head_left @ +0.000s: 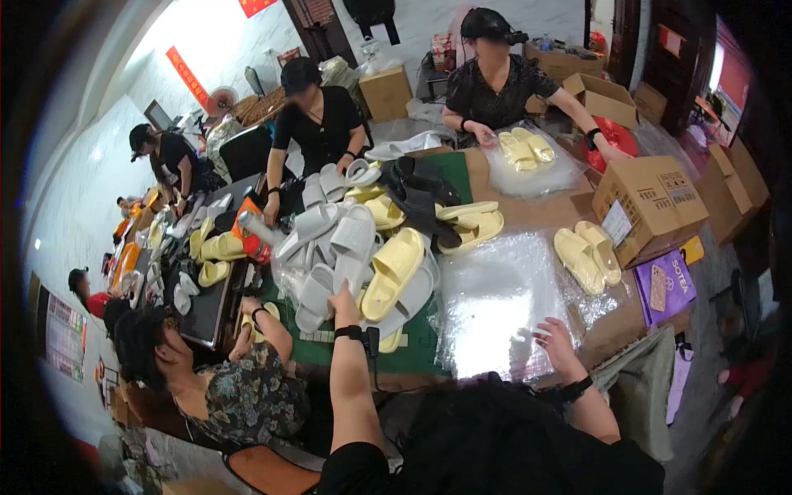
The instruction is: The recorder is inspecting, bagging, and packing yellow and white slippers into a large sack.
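Observation:
My left hand (345, 304) reaches into a heap of slide sandals and is closed on the lower end of a grey slide (353, 239). Right beside it lies a pale yellow slide (393, 274), with more grey slides under both. Over the right edge of a stack of clear plastic bags (487, 301), my right hand (558, 345) is held with its fingers apart and nothing in them. Past the bags sits a pair of yellow slides (587, 257) that looks wrapped in clear film.
Black slides (417, 191) top the heap's far side. A cardboard box (650, 208) and a purple bag (665, 285) stand at right. Across the table a person handles bagged yellow slides (525, 149); another person (239, 388) works close on my left. Others sit further left.

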Demonstrator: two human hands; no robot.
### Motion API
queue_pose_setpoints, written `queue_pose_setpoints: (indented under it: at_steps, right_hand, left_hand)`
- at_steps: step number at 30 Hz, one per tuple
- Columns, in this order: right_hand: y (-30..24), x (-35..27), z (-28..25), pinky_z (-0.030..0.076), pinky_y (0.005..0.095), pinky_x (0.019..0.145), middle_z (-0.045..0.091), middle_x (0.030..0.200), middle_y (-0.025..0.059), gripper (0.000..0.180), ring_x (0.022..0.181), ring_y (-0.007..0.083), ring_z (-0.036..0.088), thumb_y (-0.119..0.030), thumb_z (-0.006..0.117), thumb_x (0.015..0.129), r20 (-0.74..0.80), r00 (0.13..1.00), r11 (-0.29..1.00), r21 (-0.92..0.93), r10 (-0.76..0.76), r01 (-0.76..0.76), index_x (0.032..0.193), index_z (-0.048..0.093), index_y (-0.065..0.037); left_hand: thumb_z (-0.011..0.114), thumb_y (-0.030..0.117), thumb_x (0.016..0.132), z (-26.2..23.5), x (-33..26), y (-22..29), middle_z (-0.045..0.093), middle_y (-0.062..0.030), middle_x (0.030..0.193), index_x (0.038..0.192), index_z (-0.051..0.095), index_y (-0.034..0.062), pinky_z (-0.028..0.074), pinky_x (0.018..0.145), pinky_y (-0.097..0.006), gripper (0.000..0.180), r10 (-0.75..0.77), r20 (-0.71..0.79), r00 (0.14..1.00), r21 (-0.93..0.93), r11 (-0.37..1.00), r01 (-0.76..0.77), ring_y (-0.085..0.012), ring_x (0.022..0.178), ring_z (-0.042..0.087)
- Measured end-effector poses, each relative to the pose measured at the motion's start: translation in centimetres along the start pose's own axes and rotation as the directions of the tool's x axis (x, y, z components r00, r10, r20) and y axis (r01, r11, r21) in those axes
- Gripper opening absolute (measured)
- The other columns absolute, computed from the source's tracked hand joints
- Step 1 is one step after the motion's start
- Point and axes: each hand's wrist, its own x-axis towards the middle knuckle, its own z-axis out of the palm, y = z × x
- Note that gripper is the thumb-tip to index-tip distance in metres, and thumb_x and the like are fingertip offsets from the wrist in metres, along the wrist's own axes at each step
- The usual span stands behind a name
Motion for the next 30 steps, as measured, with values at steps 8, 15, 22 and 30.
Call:
queue_pose_setpoints:
  at_steps: [8,15,22,30]
  right_hand:
    - [0.1,-1.5,4.0,0.046,0.0293,0.072,0.057,0.097,0.0117,0.023,0.083,0.0209,0.058,-0.012,0.049,0.085,0.242,0.965,0.991,-0.108,0.097,-0.073,0.106,0.047,-0.002]
    - [-2.4,-1.5,5.4,0.045,0.0301,0.077,0.057,0.101,0.0114,0.032,0.09,0.02,0.057,-0.019,0.053,0.086,0.359,0.931,0.962,-0.271,0.065,0.038,0.113,0.047,-0.002]
    - [-10.2,-3.2,14.1,0.038,0.0302,0.091,0.044,0.12,0.012,0.053,0.113,0.0173,0.042,-0.022,0.055,0.087,0.611,0.69,0.797,-0.154,-0.389,0.585,0.13,0.029,-0.004]
    - [-7.3,-3.4,11.0,0.04,0.0288,0.086,0.053,0.108,0.0103,0.046,0.1,0.0163,0.049,-0.006,0.055,0.08,0.323,0.786,0.78,-0.184,-0.527,0.599,0.122,0.038,-0.001]
  left_hand:
    - [0.061,0.012,0.077,0.7,0.3,4.3,0.05,-0.0081,0.088,0.102,0.043,0.0027,0.04,0.055,-0.029,0.032,-0.019,0.645,0.764,-0.658,0.495,0.568,-0.0169,0.063,0.046]
    - [0.055,0.009,0.082,0.8,-14.7,10.5,0.05,-0.0098,0.096,0.121,0.03,0.0068,0.04,0.05,-0.026,0.047,0.5,0.307,0.81,-0.774,0.627,-0.094,-0.0158,0.067,0.049]
    - [0.052,0.004,0.083,3.0,-25.7,2.9,0.041,-0.0148,0.117,0.131,0.018,-0.0009,0.043,0.081,-0.029,0.058,0.686,0.579,0.442,-0.537,0.728,-0.427,-0.0176,0.104,0.045]
    - [0.055,0.032,0.084,3.6,-24.6,-9.4,0.041,-0.0233,0.126,0.127,0.037,0.002,0.037,0.091,-0.045,0.056,0.122,0.96,-0.251,-0.279,0.365,-0.888,-0.0386,0.114,0.041]
